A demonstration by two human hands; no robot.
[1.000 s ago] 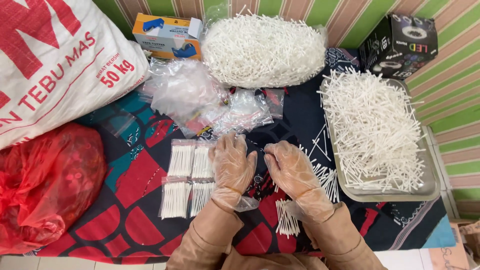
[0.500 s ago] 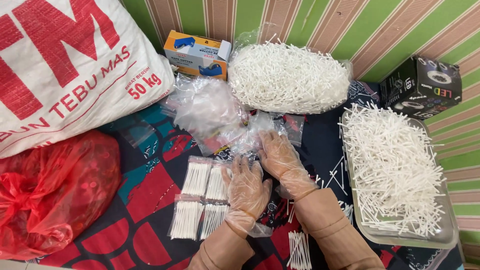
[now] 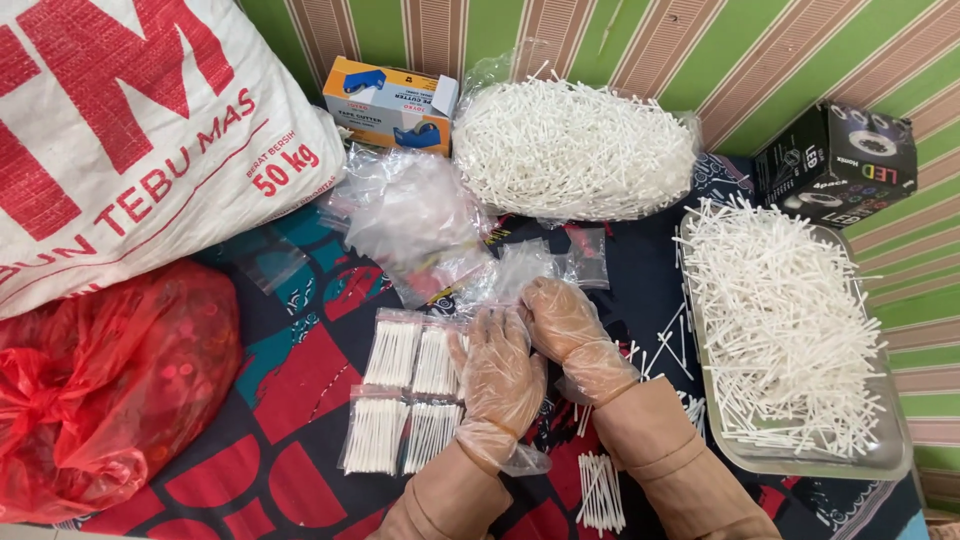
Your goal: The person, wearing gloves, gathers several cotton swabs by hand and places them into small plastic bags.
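Observation:
Both my hands wear thin clear plastic gloves over tan sleeves. My right hand (image 3: 568,328) curls its fingers on a small clear plastic bag (image 3: 515,272) at the edge of a pile of such bags. My left hand (image 3: 500,380) lies beside it, fingertips meeting the right hand's. Its palm is hidden, so I cannot see what it holds. Just left of it lie several filled packs of white cotton swabs (image 3: 408,395) in two rows. A small bundle of loose swabs (image 3: 600,492) rests by my right forearm.
A metal tray (image 3: 880,458) heaped with loose swabs stands at the right. A big clear bag of swabs (image 3: 570,150) is at the back, with a tape-cutter box (image 3: 388,100), a black box (image 3: 838,165), a white sack (image 3: 130,140) and a red plastic bag (image 3: 100,390).
Both hands moved forward, away from the loose swabs near my body, to the pile of clear bags. The view shifted along with them.

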